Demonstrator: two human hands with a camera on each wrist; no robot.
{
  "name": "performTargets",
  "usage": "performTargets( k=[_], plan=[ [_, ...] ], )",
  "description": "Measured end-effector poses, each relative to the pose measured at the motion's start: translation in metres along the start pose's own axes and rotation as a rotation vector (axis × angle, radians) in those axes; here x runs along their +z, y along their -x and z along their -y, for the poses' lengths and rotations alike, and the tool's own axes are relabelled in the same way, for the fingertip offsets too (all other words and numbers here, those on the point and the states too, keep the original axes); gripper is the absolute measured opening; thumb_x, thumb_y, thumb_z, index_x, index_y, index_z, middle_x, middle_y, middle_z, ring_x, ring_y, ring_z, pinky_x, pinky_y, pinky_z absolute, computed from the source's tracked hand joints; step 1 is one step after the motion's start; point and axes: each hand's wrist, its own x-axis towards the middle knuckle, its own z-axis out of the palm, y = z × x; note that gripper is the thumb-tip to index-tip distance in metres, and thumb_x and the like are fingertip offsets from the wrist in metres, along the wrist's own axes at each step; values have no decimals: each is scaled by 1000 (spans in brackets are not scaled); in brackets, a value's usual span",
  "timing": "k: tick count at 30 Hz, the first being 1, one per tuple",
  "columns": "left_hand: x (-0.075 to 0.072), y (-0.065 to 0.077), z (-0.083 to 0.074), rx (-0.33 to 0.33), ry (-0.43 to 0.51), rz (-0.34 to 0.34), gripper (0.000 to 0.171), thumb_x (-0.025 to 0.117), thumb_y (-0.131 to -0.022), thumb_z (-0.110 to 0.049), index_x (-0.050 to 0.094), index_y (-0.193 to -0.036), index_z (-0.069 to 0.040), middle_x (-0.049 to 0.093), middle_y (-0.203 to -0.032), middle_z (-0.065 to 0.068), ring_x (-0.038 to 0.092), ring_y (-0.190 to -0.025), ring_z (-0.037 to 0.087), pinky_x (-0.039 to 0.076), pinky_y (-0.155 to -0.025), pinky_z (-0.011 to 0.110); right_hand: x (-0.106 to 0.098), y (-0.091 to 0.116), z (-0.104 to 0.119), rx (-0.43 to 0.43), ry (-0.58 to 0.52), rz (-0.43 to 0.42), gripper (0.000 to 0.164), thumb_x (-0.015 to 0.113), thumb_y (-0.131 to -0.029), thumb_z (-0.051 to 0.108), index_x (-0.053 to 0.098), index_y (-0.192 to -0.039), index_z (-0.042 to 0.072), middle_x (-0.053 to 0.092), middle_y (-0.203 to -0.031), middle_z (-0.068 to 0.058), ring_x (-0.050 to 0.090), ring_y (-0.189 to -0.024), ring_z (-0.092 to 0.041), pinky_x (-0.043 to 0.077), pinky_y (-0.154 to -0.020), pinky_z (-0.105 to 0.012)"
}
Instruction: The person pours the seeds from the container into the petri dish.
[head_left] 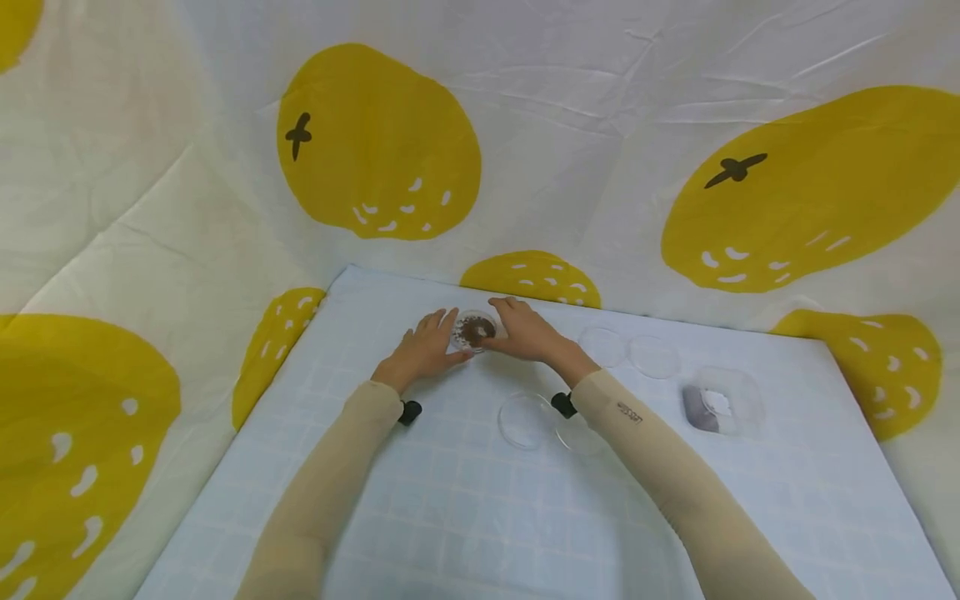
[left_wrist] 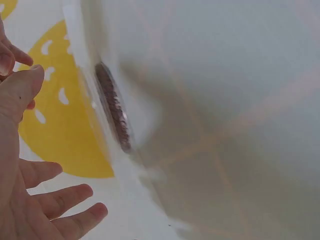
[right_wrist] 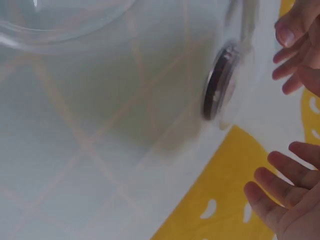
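Note:
A round, shallow clear dish (head_left: 471, 327) with dark brown grains and white bits lies near the table's back edge. My left hand (head_left: 427, 346) is at its left side, fingers spread and loosely straight. At its right is my right hand (head_left: 527, 330), its thumb overlapping the dish in the head view. Both wrist views show the dish edge-on, its dark contents (left_wrist: 114, 107) as a narrow band. Gaps appear there between the dish (right_wrist: 220, 82) and the fingers (right_wrist: 280, 192), which are extended and grip nothing. Whether a fingertip touches the rim, I cannot tell.
Several clear round dishes or lids lie on the pale checked tablecloth (head_left: 465, 500), including one dish (head_left: 654, 357) at back right and a clear ring (head_left: 501, 425) nearer the front. A clear squarish container (head_left: 738, 387) is farther right. A lemon-patterned cloth (head_left: 540, 183) hangs behind.

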Motion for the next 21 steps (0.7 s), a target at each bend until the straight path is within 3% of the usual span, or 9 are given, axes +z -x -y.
performTargets(
  k=[9, 21],
  plan=[
    [0, 10, -26, 153, 32, -120, 84, 61, -96, -53, 26, -158, -7, 31, -158, 19, 30, -144, 36, 30, -113, 53, -11, 47, -9, -2, -37, -111, 78, 71, -94, 37, 34, -153, 2, 38, -152, -23, 37, -138, -39, 35, -110, -52],
    [9, 20, -67, 304, 76, -160, 78, 61, -97, -51, 31, -157, -12, 37, -156, 12, 33, -143, 29, 30, -115, 45, -16, 114, -24, 40, -97, -289, 74, 71, -94, 34, 37, -150, 0, 45, -145, -22, 44, -132, -38, 39, -107, -53]
  ],
)
